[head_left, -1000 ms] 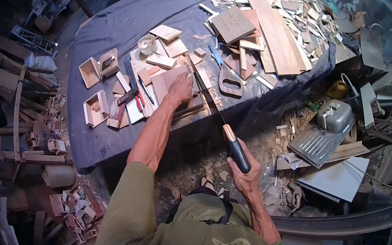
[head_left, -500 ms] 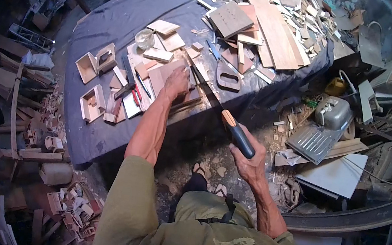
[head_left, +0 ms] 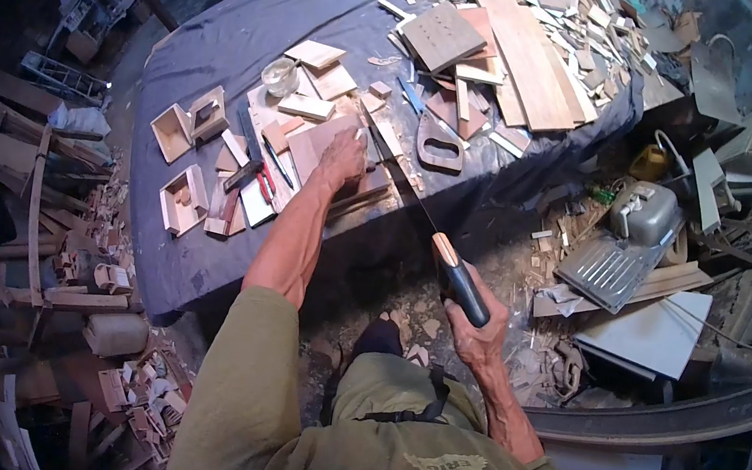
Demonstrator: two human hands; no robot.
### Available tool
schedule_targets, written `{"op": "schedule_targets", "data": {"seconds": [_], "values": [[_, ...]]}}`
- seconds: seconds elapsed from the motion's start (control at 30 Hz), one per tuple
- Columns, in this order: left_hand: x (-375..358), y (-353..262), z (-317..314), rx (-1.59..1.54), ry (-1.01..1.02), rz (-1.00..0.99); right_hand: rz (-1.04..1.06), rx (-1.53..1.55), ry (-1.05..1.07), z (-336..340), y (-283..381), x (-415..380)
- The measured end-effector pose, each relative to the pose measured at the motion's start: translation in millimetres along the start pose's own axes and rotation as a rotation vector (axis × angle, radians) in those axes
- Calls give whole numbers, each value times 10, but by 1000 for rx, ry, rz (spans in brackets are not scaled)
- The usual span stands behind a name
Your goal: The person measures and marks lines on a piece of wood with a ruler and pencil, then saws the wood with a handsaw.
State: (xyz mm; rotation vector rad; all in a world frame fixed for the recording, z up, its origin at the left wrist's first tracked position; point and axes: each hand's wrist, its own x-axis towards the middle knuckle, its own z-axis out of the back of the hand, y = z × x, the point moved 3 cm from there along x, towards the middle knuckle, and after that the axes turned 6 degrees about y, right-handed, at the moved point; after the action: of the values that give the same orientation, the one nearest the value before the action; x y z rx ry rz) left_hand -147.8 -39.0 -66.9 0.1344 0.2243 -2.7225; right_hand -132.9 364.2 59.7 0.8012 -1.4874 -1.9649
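Note:
My right hand (head_left: 481, 325) is wrapped round the black-and-tan handle of a handsaw (head_left: 460, 281). The saw's thin blade slopes up and left over the table, across the edge of the wood beside my left hand. With curled fingers, my left hand (head_left: 346, 156) presses a flat brown wooden board (head_left: 314, 141) down near the blade; its fingertips are partly hidden. Left of this board lie red-handled pliers (head_left: 264, 183) and a dark-headed hammer (head_left: 243, 176). A glass jar (head_left: 280, 77) stands just behind. Another handsaw (head_left: 440, 145) with a grey handle rests to the right.
A dark cloth (head_left: 221, 40) covers the table. Small open wooden boxes (head_left: 183, 198) sit at its left; long planks (head_left: 534, 65) and many offcuts (head_left: 601, 70) pile up at the back right. On the cluttered floor at right lies a metal sink (head_left: 618, 259).
My right hand has drawn the saw slightly back and down, toward my body. My left hand stays on the board. The whole view has shifted a little.

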Motion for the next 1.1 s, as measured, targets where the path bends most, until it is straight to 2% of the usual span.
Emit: {"op": "schedule_targets", "data": {"seconds": [0.03, 0.13, 0.2, 0.33, 0.5, 0.57, 0.63, 0.7, 0.77, 0.87, 1.1], "values": [[-15, -39, 55, -23, 9, 6, 118, -9, -55, 31, -14, -72], [-45, -55, 58, -43, -58, 2, 67, -49, -31, 123, 42, -265], [-50, -73, 38, -59, -129, 10, 110, -47, -40, 136, 92, -302], [-36, -13, -10, -32, -143, -75, 126, -62, -56, 110, 143, -289], [-17, 4, -24, -56, -169, -80, 100, -43, -61, -71, 75, 180], [-40, -5, 9, -41, -160, -57, 153, -87, -46, -145, 10, 283], [27, 42, -123, 55, -110, -92, 98, -67, -46, -120, -2, 229], [66, 85, -201, 3, -121, -88, -3, 43, -31, -52, 124, 67], [121, 150, -245, 2, -116, -85, 64, -1, -48, 55, -8, -193], [-28, -43, 55, -27, -69, -29, 124, -48, -85, 126, -67, -360], [-6, 14, 79, 87, -50, -77, 74, -31, -45, -126, 26, 256]]}}
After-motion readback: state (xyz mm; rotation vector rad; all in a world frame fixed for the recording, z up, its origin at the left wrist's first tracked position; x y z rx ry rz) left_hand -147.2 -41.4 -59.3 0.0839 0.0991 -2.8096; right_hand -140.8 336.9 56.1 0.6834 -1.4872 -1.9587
